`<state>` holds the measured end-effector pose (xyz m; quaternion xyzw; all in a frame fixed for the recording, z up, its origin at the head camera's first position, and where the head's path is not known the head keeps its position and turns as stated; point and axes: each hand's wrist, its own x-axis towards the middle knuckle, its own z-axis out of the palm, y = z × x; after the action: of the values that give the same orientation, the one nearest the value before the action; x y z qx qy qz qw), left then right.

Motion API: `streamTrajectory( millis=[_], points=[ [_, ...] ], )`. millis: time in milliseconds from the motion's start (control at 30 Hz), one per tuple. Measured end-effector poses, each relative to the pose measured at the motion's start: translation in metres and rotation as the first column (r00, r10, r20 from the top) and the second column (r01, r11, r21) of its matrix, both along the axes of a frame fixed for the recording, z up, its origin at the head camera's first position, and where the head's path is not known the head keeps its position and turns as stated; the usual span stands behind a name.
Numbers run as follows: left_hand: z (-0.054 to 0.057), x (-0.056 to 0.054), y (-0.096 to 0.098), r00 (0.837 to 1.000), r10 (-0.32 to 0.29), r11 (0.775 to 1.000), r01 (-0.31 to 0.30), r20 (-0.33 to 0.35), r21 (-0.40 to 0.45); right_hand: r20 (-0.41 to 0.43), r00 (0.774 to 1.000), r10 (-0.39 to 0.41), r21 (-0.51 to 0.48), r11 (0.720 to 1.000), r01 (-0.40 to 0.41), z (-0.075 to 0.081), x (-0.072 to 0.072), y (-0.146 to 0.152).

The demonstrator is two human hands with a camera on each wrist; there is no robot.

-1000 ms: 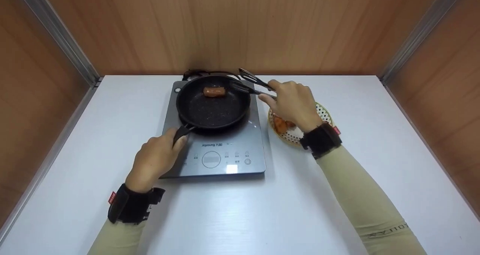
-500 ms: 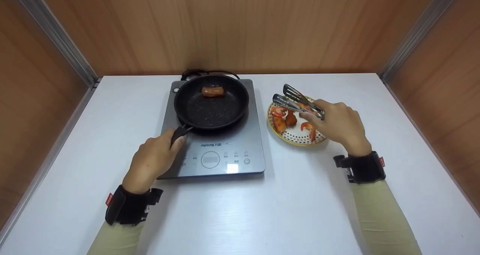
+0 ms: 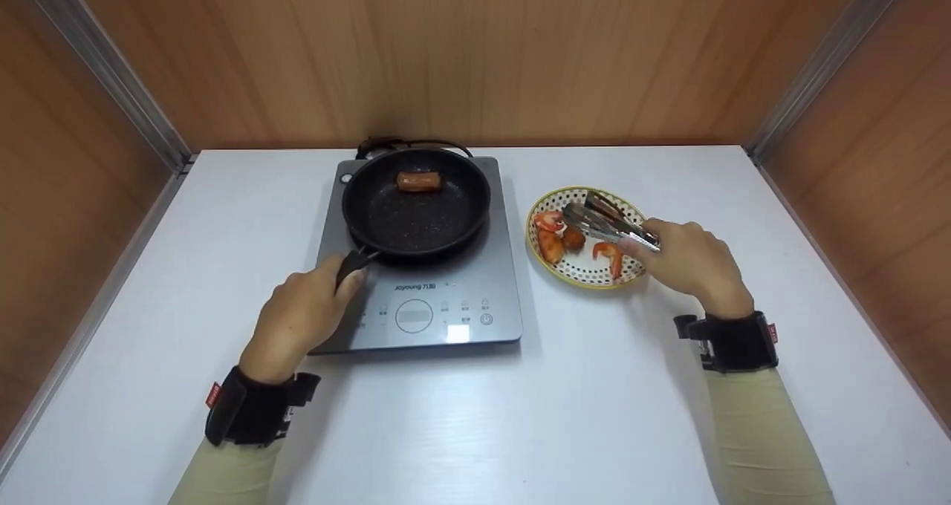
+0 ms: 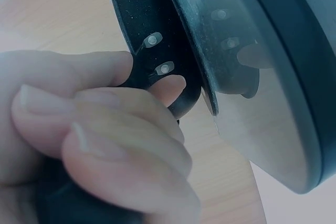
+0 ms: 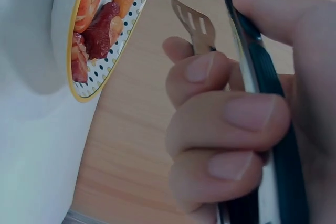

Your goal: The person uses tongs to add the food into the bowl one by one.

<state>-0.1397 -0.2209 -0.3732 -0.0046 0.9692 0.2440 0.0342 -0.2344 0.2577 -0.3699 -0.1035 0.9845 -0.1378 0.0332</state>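
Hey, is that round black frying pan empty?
No, a brown sausage-like piece lies inside the round black frying pan.

the grey, rectangular, glossy-topped cooker [image 3: 475,286] is bearing "joyoung" lettering [image 3: 414,287] and a circled power sign [image 3: 487,318]; red wristband tags [image 3: 213,394] are showing illegible print.

The left forearm [image 3: 230,475] slants forward and inward, the left hand [image 3: 302,315] curled in a grip; the right forearm [image 3: 767,438] points forward, the right hand [image 3: 695,264] angled leftward, fingers [image 5: 220,121] curled.
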Motion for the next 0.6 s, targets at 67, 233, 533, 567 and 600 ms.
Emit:
streamTrajectory(
  millis=[67, 233, 533, 567, 600],
  points=[
    [0.0, 0.0, -0.001, 1.0, -0.001, 1.0, 0.001, -0.003, -0.004, 0.025, 1.0, -0.001, 0.008, 1.0, 0.0, -0.002, 0.0, -0.001],
    [0.0, 0.0, -0.001, 1.0, -0.006, 1.0, 0.006, -0.001, -0.005, 0.074, 0.997, -0.002, 0.032, 1.0, 0.0, -0.007, -0.001, -0.006],
    [0.0, -0.001, 0.0, 1.0, -0.013, 1.0, 0.013, 0.004, -0.004, 0.101, 0.995, -0.003, 0.067, 0.998, -0.004, -0.012, -0.002, -0.005],
    [0.0, -0.001, 0.0, 1.0, -0.012, 1.0, 0.012, 0.001, -0.004, 0.105, 0.994, -0.004, 0.066, 0.998, -0.003, -0.011, -0.003, -0.004],
    [0.0, -0.001, 0.0, 1.0, -0.011, 1.0, 0.011, 0.0, -0.003, 0.111, 0.994, -0.005, 0.066, 0.998, -0.002, -0.011, -0.003, -0.003]
  ],
)
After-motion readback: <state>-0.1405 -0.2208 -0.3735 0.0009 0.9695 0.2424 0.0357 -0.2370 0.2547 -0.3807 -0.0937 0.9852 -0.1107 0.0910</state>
